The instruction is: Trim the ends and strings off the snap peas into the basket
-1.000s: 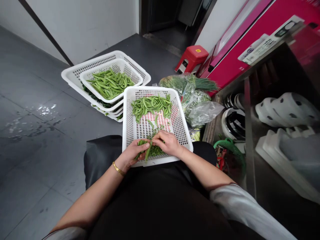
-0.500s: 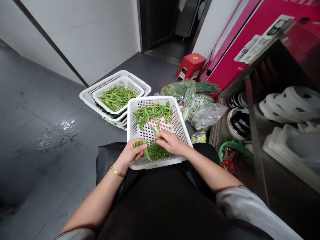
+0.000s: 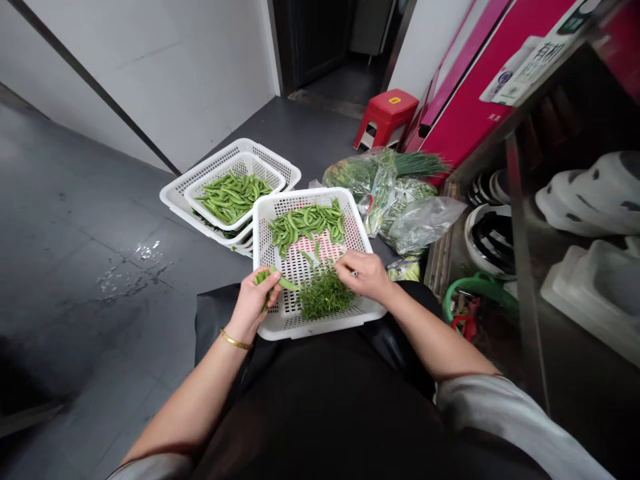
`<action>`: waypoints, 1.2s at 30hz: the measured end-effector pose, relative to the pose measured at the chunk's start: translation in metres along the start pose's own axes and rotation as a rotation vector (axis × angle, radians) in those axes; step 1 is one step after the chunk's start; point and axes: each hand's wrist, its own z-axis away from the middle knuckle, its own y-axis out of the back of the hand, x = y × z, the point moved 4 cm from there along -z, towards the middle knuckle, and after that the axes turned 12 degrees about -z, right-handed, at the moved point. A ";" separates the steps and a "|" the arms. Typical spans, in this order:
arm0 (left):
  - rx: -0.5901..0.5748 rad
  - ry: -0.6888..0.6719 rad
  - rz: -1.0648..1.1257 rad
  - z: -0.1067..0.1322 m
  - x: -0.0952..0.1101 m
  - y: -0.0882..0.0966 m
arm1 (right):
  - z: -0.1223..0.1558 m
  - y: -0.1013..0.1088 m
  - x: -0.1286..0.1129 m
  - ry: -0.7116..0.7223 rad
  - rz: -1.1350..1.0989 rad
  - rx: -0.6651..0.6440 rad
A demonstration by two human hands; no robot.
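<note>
A white perforated basket (image 3: 371, 257) rests on my lap. My left hand (image 3: 257, 293) is closed round several green pea pods (image 3: 287, 284), one of them sticking out toward the basket's middle. Over the basket's right side, my right hand (image 3: 369, 275) has its fingers pinched together; what is in them, if anything, is too small to make out. Just left of that hand lies a heap of thin green trimmings (image 3: 325, 295). At the far end of the basket is a pile of pea pods (image 3: 306, 224), with a few loose ones nearer.
Stacked white baskets (image 3: 175, 193) stand on the floor at left, the top one full of pods (image 3: 234, 197). Bagged greens (image 3: 390, 187) lie beyond the basket at right. A red stool (image 3: 387, 113), a green basket (image 3: 453, 293) and a metal shelf (image 3: 525, 287) are on the right.
My hands have moved apart: the right went to the right, away from the pod, and the left moved slightly left. More of the trimmings heap shows. The view has shifted slightly.
</note>
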 end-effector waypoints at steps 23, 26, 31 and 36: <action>-0.423 0.072 -0.432 0.013 -0.002 0.026 | -0.004 -0.070 -0.015 0.082 -0.230 -0.438; -0.394 0.036 -0.533 0.010 0.027 0.042 | 0.002 -0.076 -0.028 0.237 -0.189 -0.676; -0.581 0.058 -0.458 0.024 0.019 0.010 | -0.006 -0.079 -0.046 0.355 -0.127 -0.613; -0.225 0.069 -0.027 0.026 -0.015 -0.010 | -0.020 -0.086 -0.041 0.206 -0.024 -0.251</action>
